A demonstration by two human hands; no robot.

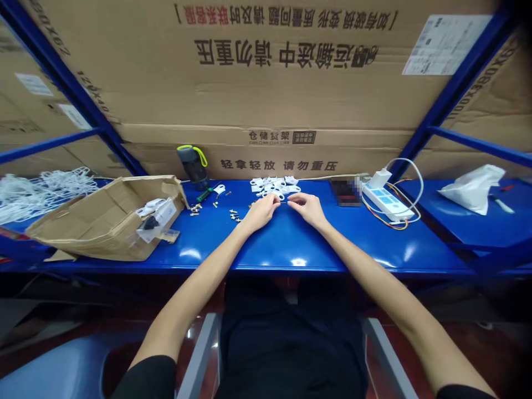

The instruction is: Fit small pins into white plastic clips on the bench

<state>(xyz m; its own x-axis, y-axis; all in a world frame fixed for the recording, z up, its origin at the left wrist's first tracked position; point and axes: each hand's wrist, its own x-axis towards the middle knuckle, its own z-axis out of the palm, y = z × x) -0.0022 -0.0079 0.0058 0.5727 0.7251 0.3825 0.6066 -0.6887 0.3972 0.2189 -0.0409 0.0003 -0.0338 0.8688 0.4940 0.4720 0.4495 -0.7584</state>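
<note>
My left hand [262, 211] and my right hand [308, 208] meet over the blue table, just in front of a pile of white plastic parts [270, 184]. The fingers of both are pinched together, with a thin, small piece showing between the fingertips; its kind is too small to tell. Left of my left hand lie several small brass-coloured pieces [233, 215], and more of them [195, 210] are farther left. A green-handled tool, apparently a screwdriver [204, 195], rests near a separate white part [219, 189].
An open cardboard box [103, 221] holding white items takes up the table's left side. Behind it stands a dark bottle [194, 169]. White cords [45, 191] lie far left. On the right are a power strip [386, 200] with cables and a white bag [474, 188]. Large cartons [266, 100] back the table.
</note>
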